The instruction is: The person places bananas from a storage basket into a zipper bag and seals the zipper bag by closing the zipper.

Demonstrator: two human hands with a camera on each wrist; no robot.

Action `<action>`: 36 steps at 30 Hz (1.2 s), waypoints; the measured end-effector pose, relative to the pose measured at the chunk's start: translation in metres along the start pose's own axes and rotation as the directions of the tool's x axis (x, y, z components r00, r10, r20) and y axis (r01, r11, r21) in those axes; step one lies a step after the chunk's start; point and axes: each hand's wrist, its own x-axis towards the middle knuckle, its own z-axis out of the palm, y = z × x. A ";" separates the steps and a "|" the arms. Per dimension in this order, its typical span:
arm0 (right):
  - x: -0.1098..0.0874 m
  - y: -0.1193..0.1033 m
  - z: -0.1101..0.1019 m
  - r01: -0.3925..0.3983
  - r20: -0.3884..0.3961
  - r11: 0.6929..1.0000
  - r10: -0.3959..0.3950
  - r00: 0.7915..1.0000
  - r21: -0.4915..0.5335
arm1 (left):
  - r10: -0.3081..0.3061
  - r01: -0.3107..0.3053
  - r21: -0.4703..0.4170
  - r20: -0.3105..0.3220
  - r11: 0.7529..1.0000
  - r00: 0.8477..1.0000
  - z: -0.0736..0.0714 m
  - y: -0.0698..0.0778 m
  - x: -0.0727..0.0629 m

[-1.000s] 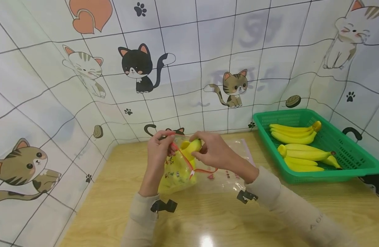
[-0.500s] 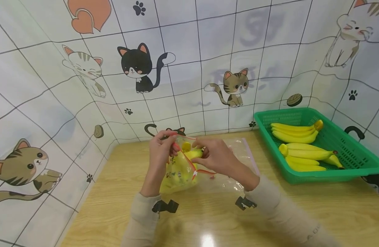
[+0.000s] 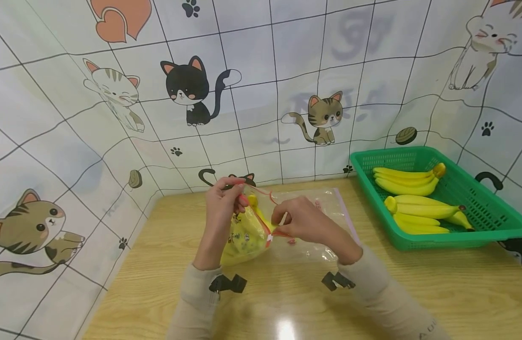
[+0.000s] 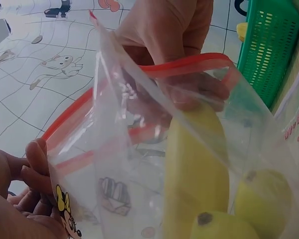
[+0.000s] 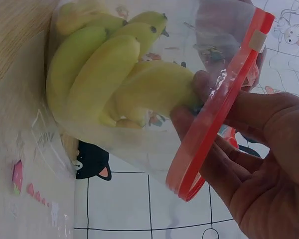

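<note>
A clear zip bag [image 3: 244,231] with a red rim and printed cartoon figures stands on the table, holding several yellow bananas [image 5: 97,79]. My left hand [image 3: 220,203] pinches the bag's red rim at its upper left and keeps the mouth apart. Through that mouth reaches my right hand [image 3: 303,219]. Its thumb and finger pinch the end of one banana [image 4: 197,164] inside the bag, as both wrist views show through the plastic. A white slider [image 5: 257,41] sits on the red zip. In the head view, my right hand hides part of the rim.
A second clear bag [image 3: 324,200] with a lilac edge lies flat behind my right hand. To the right stands a green basket [image 3: 490,233] with more banana bunches [image 3: 407,182]. A cat-printed sheet [image 3: 252,104] covers the wall behind the wooden table [image 3: 176,217].
My right hand has gone lower, taking the banana down into the bag, where the head view hardly shows it now. My left hand stays on the rim.
</note>
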 end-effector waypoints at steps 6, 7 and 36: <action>-0.001 0.005 0.002 -0.005 0.019 1.000 0.005 1.000 -0.017 | 0.001 -0.003 -0.041 -0.044 0.999 0.999 0.003 0.000 -0.001; -0.001 0.006 0.002 -0.001 0.019 1.000 0.001 1.000 -0.023 | 0.005 -0.008 -0.052 -0.057 0.999 0.998 0.003 0.000 -0.002; -0.018 -0.021 0.000 -0.022 -0.114 0.997 0.013 0.993 -0.080 | 0.113 -0.126 -0.150 -0.094 0.981 0.989 -0.006 0.010 -0.004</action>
